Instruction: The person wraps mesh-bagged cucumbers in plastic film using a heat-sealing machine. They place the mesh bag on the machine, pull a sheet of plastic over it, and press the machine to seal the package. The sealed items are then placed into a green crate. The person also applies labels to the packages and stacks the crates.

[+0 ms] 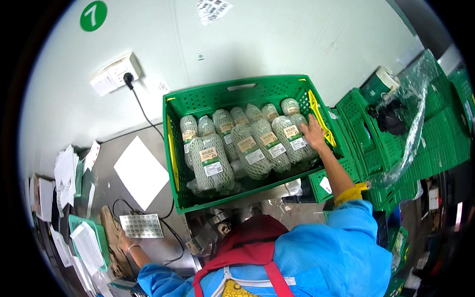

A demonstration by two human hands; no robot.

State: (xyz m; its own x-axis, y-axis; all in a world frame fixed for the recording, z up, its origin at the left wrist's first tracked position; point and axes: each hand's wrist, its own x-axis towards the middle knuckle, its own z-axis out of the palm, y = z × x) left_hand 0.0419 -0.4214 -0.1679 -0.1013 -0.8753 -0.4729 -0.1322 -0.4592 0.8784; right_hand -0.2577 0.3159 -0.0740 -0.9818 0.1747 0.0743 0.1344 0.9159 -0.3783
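Observation:
A green plastic crate (242, 83) with yellow handles holds several net-wrapped, pale packages (211, 166) with brown, green and white labels. Inside its right end, my right hand (313, 133) reaches in with fingers stretched out, beside the rightmost packages (292, 136). It grips nothing that I can see. Down at the left, over the metal table, my left hand (124, 240) is closed on the edge of a sheet of small printed labels (142, 226). Some of its fingers are hidden by the sheet.
A blank white sheet (141, 172) lies on the grey table (111, 148). Black cable (173, 232) loops beside the label sheet. Papers and a small green basket (75, 222) crowd the far left. Green crates with clear wrap (418, 128) stand at the right; a wall socket (116, 74) is behind.

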